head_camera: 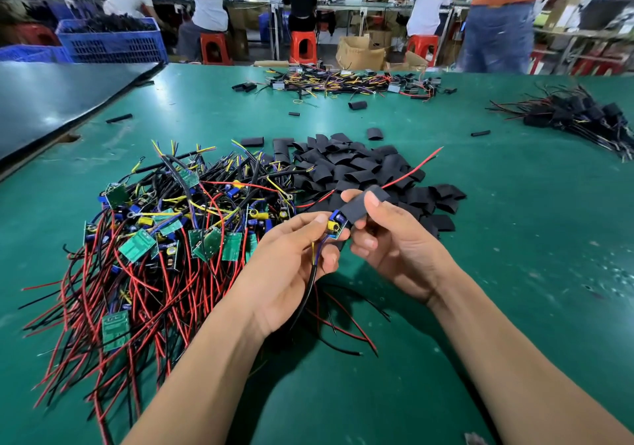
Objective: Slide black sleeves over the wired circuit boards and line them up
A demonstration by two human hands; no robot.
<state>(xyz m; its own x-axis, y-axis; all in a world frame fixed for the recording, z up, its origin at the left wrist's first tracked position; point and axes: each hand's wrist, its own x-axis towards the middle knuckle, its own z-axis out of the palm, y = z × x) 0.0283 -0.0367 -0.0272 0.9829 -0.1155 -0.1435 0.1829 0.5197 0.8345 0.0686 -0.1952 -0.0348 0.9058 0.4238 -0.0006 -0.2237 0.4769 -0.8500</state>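
A wired circuit board [334, 229] is pinched in the grip of the left hand [295, 259], above the green surface [480, 204]. A black sleeve [360, 206] is pinched in the grip of the right hand [387, 238], touching the board's upper-right end. Both long axes are lined up, so a down-left slide is judged next.

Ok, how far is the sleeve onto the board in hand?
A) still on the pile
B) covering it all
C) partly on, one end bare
C: the black sleeve in the right hand covers only part of the circuit board, whose yellow component shows beside the left hand.
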